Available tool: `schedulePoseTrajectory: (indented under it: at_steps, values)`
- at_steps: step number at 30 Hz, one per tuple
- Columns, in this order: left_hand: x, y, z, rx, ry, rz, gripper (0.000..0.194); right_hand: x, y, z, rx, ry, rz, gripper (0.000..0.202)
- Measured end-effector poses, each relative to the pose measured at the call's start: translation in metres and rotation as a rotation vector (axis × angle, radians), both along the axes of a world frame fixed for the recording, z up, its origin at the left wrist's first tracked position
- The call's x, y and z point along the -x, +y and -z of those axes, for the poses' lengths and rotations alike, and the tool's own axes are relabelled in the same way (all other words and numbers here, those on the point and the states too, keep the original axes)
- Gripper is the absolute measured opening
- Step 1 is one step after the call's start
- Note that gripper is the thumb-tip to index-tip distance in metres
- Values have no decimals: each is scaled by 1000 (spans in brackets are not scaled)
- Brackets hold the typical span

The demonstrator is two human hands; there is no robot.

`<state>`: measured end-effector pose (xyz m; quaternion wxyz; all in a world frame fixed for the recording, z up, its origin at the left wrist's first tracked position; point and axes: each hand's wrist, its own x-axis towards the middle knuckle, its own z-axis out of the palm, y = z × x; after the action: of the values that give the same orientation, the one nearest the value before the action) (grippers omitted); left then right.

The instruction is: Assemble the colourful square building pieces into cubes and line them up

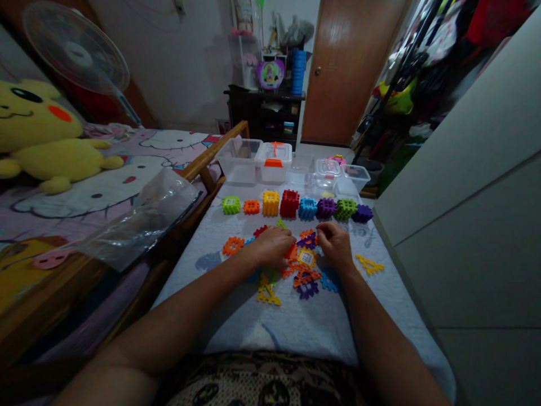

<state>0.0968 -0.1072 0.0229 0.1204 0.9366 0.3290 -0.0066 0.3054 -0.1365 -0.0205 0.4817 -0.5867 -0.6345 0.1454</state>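
Note:
Several flat toothed plastic pieces lie in a loose pile on the pale cloth (pixel 236 327), among them a yellow square (pixel 307 257), an orange square (pixel 233 245), a purple piece (pixel 307 288) and a yellow triangle (pixel 269 294). My left hand (pixel 274 247) is over the pile's left part, fingers bent down by an orange piece (pixel 291 252); whether it grips that piece is unclear. My right hand (pixel 333 242) is at the pile's right edge, thumb and fingertips pressed together beside a purple triangle (pixel 307 241). Anything in that pinch is too small to tell.
Behind the pile runs a row of stacked pieces, including red (pixel 289 203), yellow (pixel 270 203) and blue (pixel 307 208) stacks. Clear plastic boxes (pixel 240 163) stand at the far end. A yellow triangle (pixel 369 264) lies at right; a wooden rail (pixel 203 163) borders the left.

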Motion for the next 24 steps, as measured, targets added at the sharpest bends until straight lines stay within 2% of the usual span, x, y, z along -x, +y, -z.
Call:
schedulePoseTrajectory:
  at_steps: [4,9,14,24]
  values:
    - [-3,-1,0,-38,50,-1,31,0,0,1,2,-2,5,13]
    - [-4,3,-11,12,168,43,35,-1,1,1,1,12,3,13]
    - [-5,5,-18,22,204,76,39,-2,2,2,-6,14,8,13]
    - [-7,4,-14,-54,187,77,33,-5,3,4,-5,-16,23,14]
